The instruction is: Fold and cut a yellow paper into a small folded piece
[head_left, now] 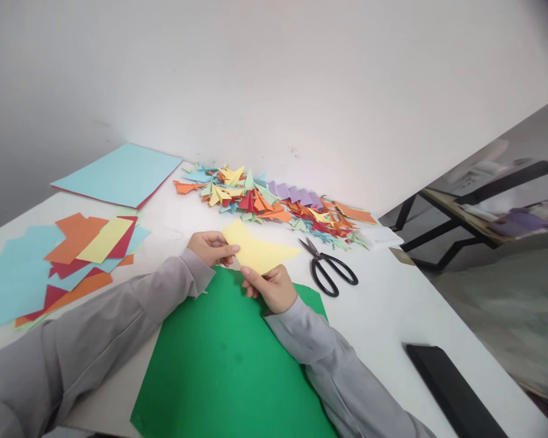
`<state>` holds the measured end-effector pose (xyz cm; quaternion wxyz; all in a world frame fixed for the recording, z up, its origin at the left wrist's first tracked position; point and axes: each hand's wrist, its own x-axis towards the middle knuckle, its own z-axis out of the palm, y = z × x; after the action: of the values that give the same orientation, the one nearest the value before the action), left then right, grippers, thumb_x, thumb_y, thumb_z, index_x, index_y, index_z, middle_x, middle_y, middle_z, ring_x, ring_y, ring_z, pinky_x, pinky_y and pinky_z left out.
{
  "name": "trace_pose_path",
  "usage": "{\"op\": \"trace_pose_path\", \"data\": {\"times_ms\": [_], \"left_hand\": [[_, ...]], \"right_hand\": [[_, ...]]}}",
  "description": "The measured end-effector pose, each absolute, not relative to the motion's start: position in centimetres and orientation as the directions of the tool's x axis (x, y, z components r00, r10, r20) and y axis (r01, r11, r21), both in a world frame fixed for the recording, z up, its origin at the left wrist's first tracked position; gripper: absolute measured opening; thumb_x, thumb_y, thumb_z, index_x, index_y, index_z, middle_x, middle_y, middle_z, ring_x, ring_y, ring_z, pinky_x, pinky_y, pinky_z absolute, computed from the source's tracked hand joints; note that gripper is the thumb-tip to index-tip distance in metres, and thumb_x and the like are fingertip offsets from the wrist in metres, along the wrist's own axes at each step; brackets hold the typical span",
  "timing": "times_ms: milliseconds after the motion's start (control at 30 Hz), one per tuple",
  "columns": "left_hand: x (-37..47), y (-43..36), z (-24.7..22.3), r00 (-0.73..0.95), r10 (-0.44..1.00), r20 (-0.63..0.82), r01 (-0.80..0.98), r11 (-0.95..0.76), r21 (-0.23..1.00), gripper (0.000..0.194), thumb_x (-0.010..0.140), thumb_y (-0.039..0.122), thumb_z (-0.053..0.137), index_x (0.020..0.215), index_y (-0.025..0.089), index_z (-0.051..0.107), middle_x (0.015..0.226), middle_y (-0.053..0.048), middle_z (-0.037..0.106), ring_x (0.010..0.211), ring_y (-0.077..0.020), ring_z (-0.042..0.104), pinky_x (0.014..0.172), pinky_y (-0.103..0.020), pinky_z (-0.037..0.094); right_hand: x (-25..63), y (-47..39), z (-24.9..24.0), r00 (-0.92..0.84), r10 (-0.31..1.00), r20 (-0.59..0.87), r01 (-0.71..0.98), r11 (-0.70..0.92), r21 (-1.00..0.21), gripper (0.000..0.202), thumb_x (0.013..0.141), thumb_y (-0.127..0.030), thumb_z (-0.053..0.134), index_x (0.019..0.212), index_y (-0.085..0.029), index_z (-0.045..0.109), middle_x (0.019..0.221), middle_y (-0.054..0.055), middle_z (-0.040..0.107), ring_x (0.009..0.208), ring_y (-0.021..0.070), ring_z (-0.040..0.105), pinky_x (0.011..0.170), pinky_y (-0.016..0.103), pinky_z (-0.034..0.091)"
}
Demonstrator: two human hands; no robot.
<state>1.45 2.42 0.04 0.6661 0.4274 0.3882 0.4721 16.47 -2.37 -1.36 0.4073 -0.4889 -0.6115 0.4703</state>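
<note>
A partly folded sheet of yellow paper is held up above the far edge of a green sheet. My left hand pinches its left side between thumb and fingers. At its lower edge, my right hand grips it the same way. The yellow paper has a pointed corner toward the right and another part rising at the upper left. Just right of it, scissors with black handles lie on the white table, blades partly apart.
Folded paper pieces in many colours are heaped along the wall. Loose coloured sheets lie at the left, with a large light blue sheet behind them. A long black object rests near the table's right edge. Beyond stands a black-framed shelf.
</note>
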Motion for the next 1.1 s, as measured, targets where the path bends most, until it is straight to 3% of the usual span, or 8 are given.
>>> {"op": "trace_pose_path", "data": {"times_ms": [200,333,567,733,867,1100], "left_hand": [[1.3,2.9,0.1,0.119,0.977,-0.179,-0.492,0.214,0.844,0.032,0.04,0.024,0.079,0.057,0.011,0.056,0.04,0.002,0.056,0.037,-0.0068,0.051,0.038,-0.017,0.041],[1.1,2.9,0.2,0.13,0.975,-0.179,-0.487,0.22,0.846,0.032,0.043,0.031,0.078,0.055,0.01,0.056,0.041,0.001,0.055,0.035,-0.0057,0.049,0.036,-0.017,0.038],[1.1,2.8,0.3,0.159,0.97,-0.183,-0.492,0.239,0.837,0.03,0.051,0.03,0.075,0.051,0.011,0.053,0.04,0.002,0.054,0.036,-0.0058,0.049,0.036,-0.017,0.04],[1.2,2.9,0.2,0.137,0.972,-0.19,-0.53,0.234,0.815,0.028,0.048,0.022,0.077,0.061,0.011,0.056,0.045,0.0,0.06,0.04,-0.0069,0.053,0.04,-0.017,0.044],[1.4,2.7,0.1,0.168,0.973,-0.157,-0.457,0.218,0.862,0.03,0.043,0.019,0.079,0.062,0.009,0.057,0.047,-0.001,0.062,0.038,-0.0081,0.054,0.038,-0.018,0.044],[1.4,1.8,0.4,0.363,0.926,-0.105,-0.205,0.189,0.96,0.034,0.044,0.026,0.078,0.067,0.007,0.06,0.05,-0.004,0.063,0.037,-0.0111,0.055,0.034,-0.02,0.045]], "right_hand": [[16.6,-2.4,-1.2,-0.192,0.981,0.003,0.166,0.035,-0.986,0.042,0.068,-0.049,0.058,0.044,-0.015,0.059,0.033,-0.001,0.052,0.028,0.0068,0.042,0.034,0.02,0.033],[16.7,-2.4,-1.1,-0.182,0.983,0.001,0.145,0.028,-0.989,0.042,0.068,-0.049,0.058,0.043,-0.015,0.059,0.032,-0.001,0.051,0.028,0.0069,0.041,0.034,0.02,0.033],[16.6,-2.4,-1.0,-0.137,0.991,0.001,0.172,0.025,-0.985,0.042,0.066,-0.048,0.06,0.04,-0.015,0.057,0.029,-0.002,0.047,0.026,0.0052,0.036,0.032,0.02,0.028],[16.6,-1.7,-1.6,0.074,0.997,-0.016,-0.06,-0.012,-0.998,0.036,0.063,-0.046,0.065,0.046,-0.015,0.059,0.034,-0.002,0.052,0.028,0.0054,0.041,0.031,0.018,0.029],[17.0,-1.0,-1.7,0.264,0.964,-0.04,-0.222,0.021,-0.975,0.036,0.06,-0.047,0.066,0.048,-0.015,0.058,0.035,-0.003,0.052,0.029,0.0047,0.04,0.03,0.017,0.029],[17.8,-0.3,-1.7,0.447,0.893,-0.058,-0.233,0.053,-0.971,0.04,0.058,-0.05,0.067,0.044,-0.015,0.052,0.027,-0.006,0.041,0.025,0.0035,0.032,0.026,0.017,0.021]]}}
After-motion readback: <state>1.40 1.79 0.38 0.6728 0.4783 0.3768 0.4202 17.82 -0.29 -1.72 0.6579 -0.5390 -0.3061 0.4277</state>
